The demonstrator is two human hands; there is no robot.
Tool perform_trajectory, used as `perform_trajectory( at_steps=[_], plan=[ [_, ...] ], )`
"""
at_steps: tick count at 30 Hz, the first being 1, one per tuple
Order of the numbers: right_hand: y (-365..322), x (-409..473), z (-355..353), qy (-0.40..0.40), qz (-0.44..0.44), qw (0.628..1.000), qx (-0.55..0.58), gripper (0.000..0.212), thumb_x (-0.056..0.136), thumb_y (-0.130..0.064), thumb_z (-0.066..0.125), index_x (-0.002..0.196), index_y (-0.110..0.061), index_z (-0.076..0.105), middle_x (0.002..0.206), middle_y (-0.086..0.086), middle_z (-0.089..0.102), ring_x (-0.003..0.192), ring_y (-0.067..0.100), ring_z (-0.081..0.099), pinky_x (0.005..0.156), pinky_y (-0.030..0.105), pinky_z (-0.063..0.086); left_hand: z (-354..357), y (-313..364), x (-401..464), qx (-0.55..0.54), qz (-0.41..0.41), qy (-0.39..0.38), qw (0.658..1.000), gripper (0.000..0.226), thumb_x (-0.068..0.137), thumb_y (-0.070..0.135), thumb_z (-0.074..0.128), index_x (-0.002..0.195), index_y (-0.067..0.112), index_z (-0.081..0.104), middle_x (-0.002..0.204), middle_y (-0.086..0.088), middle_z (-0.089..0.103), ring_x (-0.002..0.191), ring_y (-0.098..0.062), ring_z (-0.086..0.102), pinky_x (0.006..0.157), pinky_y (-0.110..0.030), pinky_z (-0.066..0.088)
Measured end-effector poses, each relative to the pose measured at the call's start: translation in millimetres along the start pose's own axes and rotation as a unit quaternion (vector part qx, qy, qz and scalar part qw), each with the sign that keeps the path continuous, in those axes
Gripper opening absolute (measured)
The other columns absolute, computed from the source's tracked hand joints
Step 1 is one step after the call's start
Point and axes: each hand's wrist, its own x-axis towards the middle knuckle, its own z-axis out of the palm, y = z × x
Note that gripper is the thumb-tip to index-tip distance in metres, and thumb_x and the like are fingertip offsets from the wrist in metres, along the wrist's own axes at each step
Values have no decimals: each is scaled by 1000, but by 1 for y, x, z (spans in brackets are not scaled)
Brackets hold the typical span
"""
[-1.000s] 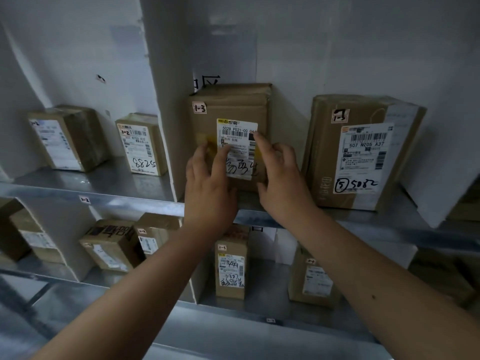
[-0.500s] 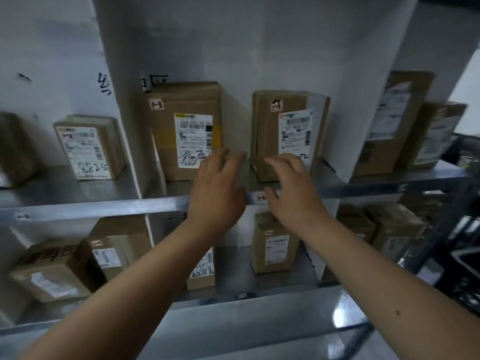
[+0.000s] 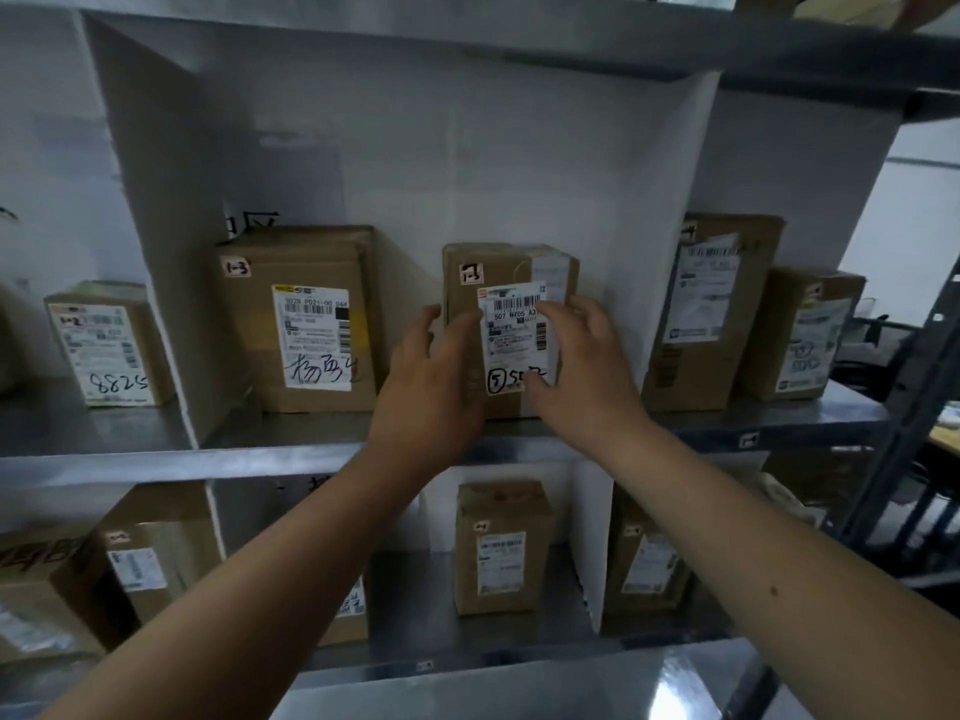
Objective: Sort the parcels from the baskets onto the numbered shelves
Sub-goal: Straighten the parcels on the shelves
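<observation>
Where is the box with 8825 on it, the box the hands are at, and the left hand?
8825 box (image 3: 106,350), head view, white label.
Middle box (image 3: 511,265), head view, upper front.
Left hand (image 3: 434,387), head view, back of hand.

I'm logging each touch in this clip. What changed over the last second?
Both hands let go of the left parcel and moved right; the left hand and right hand now reach to the right parcel. Both parcels stayed upright in their compartment.

Dim and grainy throughout; glare on the lower metal shelf edge (image 3: 691,678), soft blur overall, wide-angle bending toward the edges.
</observation>
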Motion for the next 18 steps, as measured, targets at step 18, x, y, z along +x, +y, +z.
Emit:
perform_trajectory(
  at_steps=[18],
  plan=[
    [68,22,17,-45,-110,993,10,105,82,-2,81,156,-41,17,150,5,23,130,23,47,99,32,56,43,26,17,34,-132,37,990,92,82,0,78,152,38,32,160,-6,28,138,-37,49,96,-39,56]
  ],
)
